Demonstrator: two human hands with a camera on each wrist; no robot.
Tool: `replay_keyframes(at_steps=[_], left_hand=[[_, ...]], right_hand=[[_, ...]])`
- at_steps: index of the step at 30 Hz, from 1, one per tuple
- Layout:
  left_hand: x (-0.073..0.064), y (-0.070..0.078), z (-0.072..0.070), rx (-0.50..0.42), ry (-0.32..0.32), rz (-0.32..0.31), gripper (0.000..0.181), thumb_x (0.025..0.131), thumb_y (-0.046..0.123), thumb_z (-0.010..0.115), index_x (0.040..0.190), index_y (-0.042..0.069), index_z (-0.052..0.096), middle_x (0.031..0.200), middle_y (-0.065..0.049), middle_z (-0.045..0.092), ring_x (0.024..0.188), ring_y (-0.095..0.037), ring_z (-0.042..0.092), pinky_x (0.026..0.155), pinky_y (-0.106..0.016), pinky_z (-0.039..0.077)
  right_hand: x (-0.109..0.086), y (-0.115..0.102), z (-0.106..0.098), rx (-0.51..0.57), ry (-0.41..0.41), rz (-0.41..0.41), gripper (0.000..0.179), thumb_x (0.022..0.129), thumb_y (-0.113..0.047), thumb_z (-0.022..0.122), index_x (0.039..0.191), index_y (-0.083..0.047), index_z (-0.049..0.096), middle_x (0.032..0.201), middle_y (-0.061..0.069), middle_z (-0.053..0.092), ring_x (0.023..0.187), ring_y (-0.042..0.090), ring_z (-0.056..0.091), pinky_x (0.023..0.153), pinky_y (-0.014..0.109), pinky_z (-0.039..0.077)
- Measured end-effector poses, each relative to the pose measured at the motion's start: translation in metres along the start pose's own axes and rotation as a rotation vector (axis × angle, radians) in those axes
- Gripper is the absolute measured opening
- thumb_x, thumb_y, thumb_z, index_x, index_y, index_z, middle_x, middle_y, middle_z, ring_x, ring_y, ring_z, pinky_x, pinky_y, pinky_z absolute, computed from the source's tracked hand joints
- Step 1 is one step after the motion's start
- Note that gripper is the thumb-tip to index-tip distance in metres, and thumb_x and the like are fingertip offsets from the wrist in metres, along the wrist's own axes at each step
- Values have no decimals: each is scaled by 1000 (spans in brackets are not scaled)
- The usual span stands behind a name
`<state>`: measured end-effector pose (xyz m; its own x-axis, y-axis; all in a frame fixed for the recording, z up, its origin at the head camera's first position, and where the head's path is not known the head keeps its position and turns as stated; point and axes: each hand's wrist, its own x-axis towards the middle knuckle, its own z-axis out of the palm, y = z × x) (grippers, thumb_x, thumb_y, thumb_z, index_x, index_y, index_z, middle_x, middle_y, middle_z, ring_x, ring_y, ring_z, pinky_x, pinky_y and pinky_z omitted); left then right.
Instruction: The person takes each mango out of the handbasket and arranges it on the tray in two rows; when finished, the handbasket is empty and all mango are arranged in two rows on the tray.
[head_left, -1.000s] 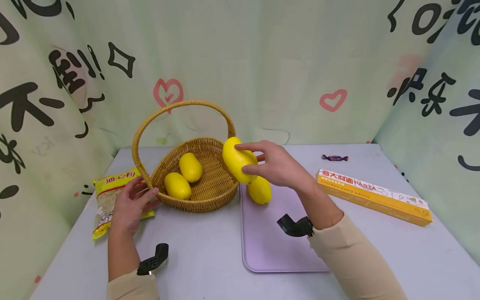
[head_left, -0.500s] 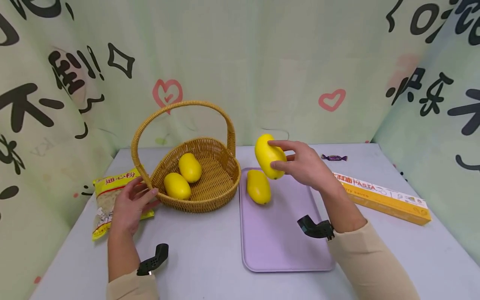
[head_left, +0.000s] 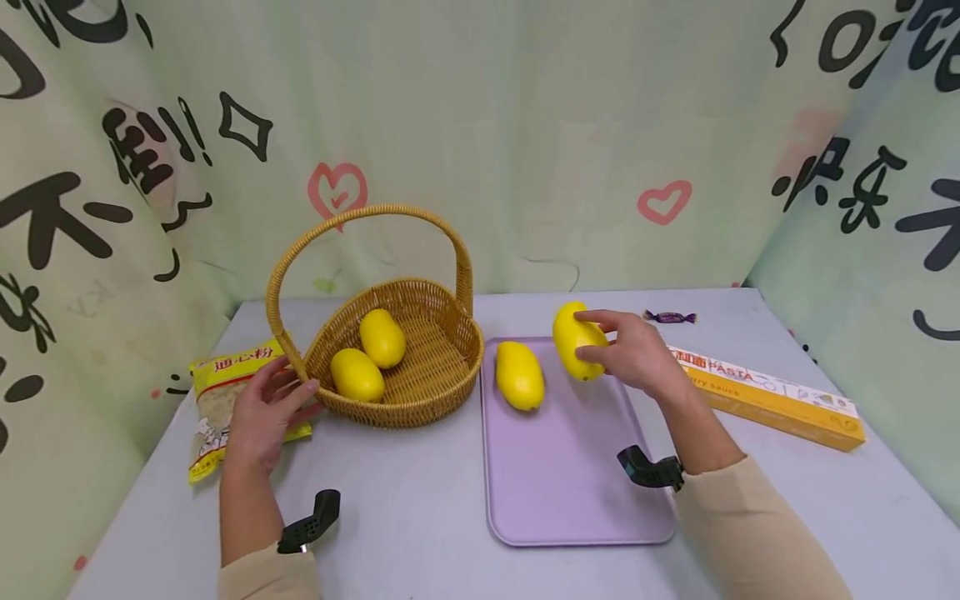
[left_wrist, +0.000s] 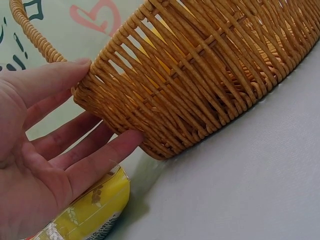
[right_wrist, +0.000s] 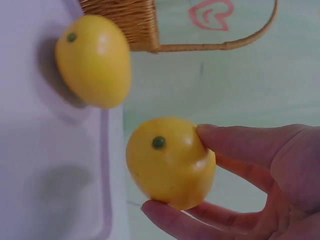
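On a pale bench (head_left: pixel 405 517), a lilac tray (head_left: pixel 577 483) lies nearest, one yellow fruit (head_left: pixel 520 377) toward its far left corner. At left, beside a bag (head_left: pixel 217 404), the grip of the left hand (head_left: pixel 258 412) holds a basket (head_left: pixel 408 410), thumb on the rim; a second fruit (head_left: pixel 357 375) and a third (head_left: pixel 382 337) sit inside. The grip of the right hand (head_left: pixel 636 356) pinches a fourth fruit (head_left: pixel 573 342), raised near the tray's far edge. A box (head_left: pixel 772 400) rests at right; farther back, a candy (head_left: pixel 670 317) lies before a printed curtain (head_left: pixel 510 167).
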<state>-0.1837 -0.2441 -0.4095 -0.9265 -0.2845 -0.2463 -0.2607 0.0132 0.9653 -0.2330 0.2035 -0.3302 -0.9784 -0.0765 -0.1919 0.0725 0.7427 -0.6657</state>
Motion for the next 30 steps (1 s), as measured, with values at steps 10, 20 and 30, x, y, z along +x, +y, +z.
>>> replay_keyframes(at_steps=[10, 20, 30], left_hand=[[2, 2, 1, 10, 5, 16, 75, 99, 20, 71, 163, 32, 32, 162, -8, 39, 143, -29, 47, 97, -31, 58], [2, 1, 1, 10, 3, 11, 76, 99, 21, 72, 163, 31, 32, 162, -9, 39, 142, -29, 47, 92, -27, 60], [0, 0, -1, -2, -5, 10, 75, 100, 19, 70, 163, 31, 32, 162, -9, 38, 143, -29, 47, 92, -27, 60]], right_hand=[[10, 14, 15, -105, 2, 30, 58, 97, -20, 71, 151, -10, 53, 154, 31, 43, 134, 47, 45, 110, 60, 48], [11, 20, 24, -133, -16, 70, 60, 96, -19, 70, 151, -6, 51, 152, 33, 44, 132, 47, 47, 109, 59, 49], [13, 22, 22, -128, -70, 90, 69, 94, -24, 72, 155, -5, 43, 141, 33, 49, 84, 29, 66, 70, 30, 62]])
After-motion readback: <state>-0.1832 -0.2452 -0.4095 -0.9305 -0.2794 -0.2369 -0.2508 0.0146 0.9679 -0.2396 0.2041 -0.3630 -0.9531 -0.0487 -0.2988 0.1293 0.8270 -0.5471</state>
